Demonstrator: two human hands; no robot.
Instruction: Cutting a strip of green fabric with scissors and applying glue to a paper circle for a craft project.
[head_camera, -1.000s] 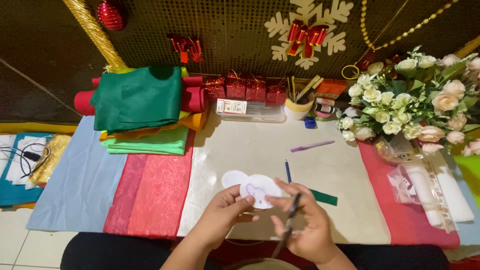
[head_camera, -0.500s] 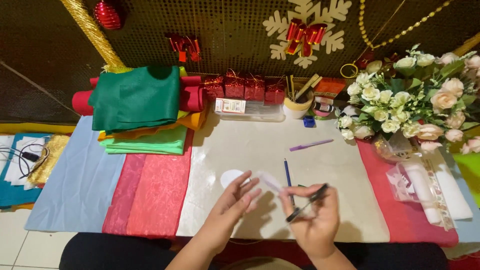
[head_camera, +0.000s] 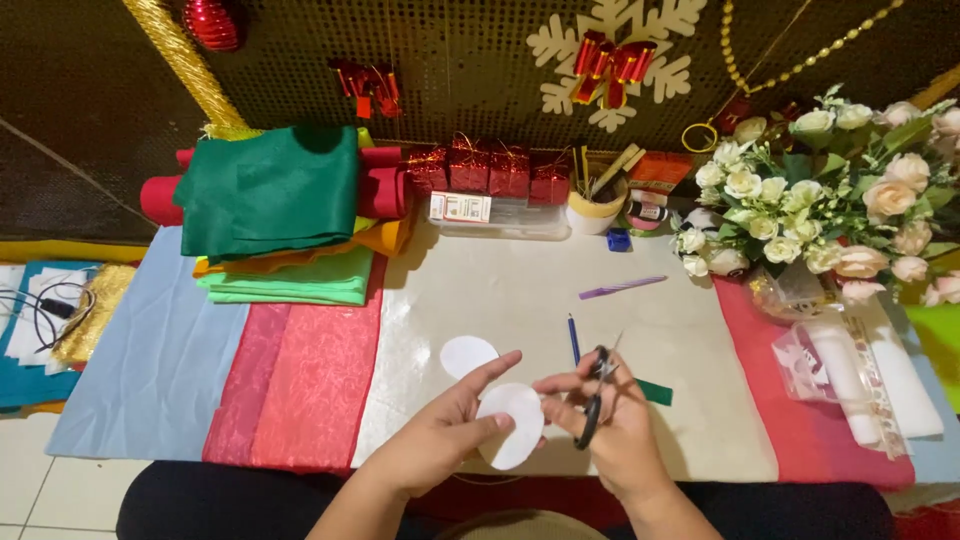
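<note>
From the head view, the left hand (head_camera: 440, 440) pinched a white oval cutout (head_camera: 510, 425) between thumb and fingers, index finger stretched out over a second white cutout (head_camera: 468, 355) lying on the counter (head_camera: 500, 290). The oval's long axis ran up and down, low near the counter's front edge. The right hand (head_camera: 615, 430) was clenched around black scissors (head_camera: 596, 395), blades pointing away and slightly right. At the back, a row of small red gift boxes (head_camera: 490, 168) stood above a clear flat box with a white label (head_camera: 462, 208).
</note>
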